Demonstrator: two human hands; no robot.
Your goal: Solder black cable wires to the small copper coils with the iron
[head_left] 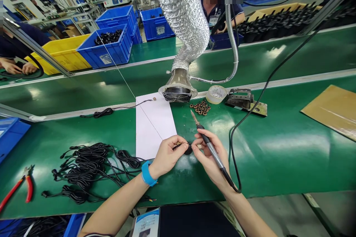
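Observation:
My right hand (213, 155) is closed around a soldering iron (210, 146), whose bare tip points up and away. Its thumb and fingertips also pinch a small brass-coloured piece (198, 147). Close beside it, my left hand (171, 153) is closed, pinching a thin black cable end (177, 146). Between the two hands a round black piece (188, 149) shows, partly covered by the fingers. A thin pale wire (133, 94), like solder, runs down from above to my left hand. A white sheet (154, 126) lies beyond that hand.
Coiled black cables (86, 166) and red-handled cutters (26, 185) lie at left. A fume duct (179, 85) hangs over the bench near small brass parts (201, 107), a tape roll (216, 94) and a metal stand (246, 102). The iron's cord (257, 100) crosses the right side. Co-workers sit opposite.

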